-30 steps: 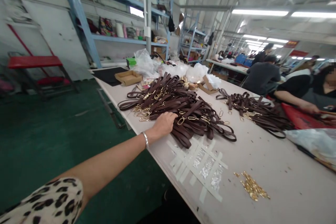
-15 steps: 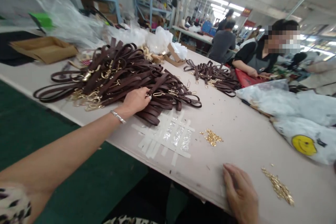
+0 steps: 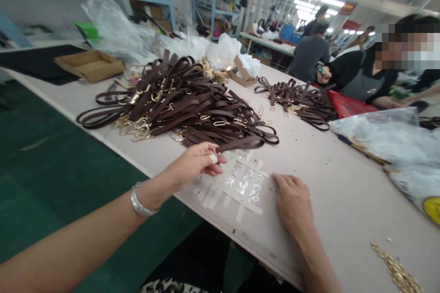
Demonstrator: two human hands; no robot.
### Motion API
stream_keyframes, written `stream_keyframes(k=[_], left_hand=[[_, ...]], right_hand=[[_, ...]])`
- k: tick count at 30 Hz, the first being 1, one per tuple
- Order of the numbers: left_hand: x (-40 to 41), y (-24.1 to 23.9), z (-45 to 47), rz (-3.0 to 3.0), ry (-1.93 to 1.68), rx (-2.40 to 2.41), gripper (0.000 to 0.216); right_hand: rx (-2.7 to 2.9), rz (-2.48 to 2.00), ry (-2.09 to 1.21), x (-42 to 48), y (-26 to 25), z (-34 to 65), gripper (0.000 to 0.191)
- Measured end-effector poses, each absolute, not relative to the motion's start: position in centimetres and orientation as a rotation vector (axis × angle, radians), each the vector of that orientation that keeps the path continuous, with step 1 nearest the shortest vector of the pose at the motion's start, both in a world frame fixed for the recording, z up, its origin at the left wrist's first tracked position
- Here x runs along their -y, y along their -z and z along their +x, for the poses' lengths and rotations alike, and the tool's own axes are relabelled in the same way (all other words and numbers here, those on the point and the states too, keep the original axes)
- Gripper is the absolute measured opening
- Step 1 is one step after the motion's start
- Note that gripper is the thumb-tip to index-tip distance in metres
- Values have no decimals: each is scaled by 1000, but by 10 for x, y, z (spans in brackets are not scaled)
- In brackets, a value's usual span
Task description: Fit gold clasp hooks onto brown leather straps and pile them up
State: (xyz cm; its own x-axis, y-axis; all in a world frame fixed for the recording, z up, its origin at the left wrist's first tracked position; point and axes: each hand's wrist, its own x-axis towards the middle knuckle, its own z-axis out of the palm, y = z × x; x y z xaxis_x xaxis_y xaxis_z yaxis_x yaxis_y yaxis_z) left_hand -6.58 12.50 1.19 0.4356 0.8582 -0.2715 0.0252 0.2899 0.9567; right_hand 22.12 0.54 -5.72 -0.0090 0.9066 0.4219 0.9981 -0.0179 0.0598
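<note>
My left hand (image 3: pixel 199 162), wearing a bracelet and a pale wrap on one finger, is closed on one end of a dark brown strap (image 3: pixel 242 144). The strap's loop trails to the right, smeared by motion. Behind it lies a big pile of like straps (image 3: pixel 192 100) with gold clasps. My right hand (image 3: pixel 294 197) rests on the table with its fingers curled down and pressed together; what is under them is hidden. Between the hands, clear plastic patches (image 3: pixel 244 183) are taped to the table (image 3: pixel 330 219).
Small gold pieces (image 3: pixel 395 268) lie at the lower right. A second strap pile (image 3: pixel 299 100) is farther back, near a co-worker (image 3: pixel 364 73) with a red item (image 3: pixel 349 104). Plastic bags (image 3: pixel 381 135) lie at right, an open cardboard box (image 3: pixel 91 66) at left.
My left hand has drawn a strap out of the pile toward me and to the right. My right hand has moved forward, over where the nearer gold heap showed. The view has shifted.
</note>
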Motion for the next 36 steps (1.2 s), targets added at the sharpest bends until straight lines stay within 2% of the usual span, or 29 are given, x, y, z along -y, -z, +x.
stream_keyframes(k=[4, 9, 13, 16, 22, 28, 31, 36], left_hand=[[-71, 9, -59, 901, -583, -881, 28], [-43, 16, -55, 773, -532, -832, 42], [-43, 16, -51, 727, -524, -893, 28], [-44, 20, -47, 707, -499, -895, 27], [-39, 26, -42, 663, -467, -806, 48], [-27, 21, -33, 707, -491, -806, 30], [-22, 18, -27, 706, -542, -779, 24], [-13, 18, -20, 824, -572, -717, 21]], right_hand=[[2066, -1950, 472, -6, 59, 228, 23], [2214, -1800, 343, 11, 53, 228, 27], [2251, -1735, 265, 30, 47, 219, 30], [2166, -1763, 274, 48, 47, 211, 30], [1965, -1871, 278, 69, 60, 195, 31], [1882, -1838, 257, 61, 67, 190, 32], [1546, -1823, 41, 65, 60, 182, 28], [1006, -1654, -575, 77, 35, 148, 26]])
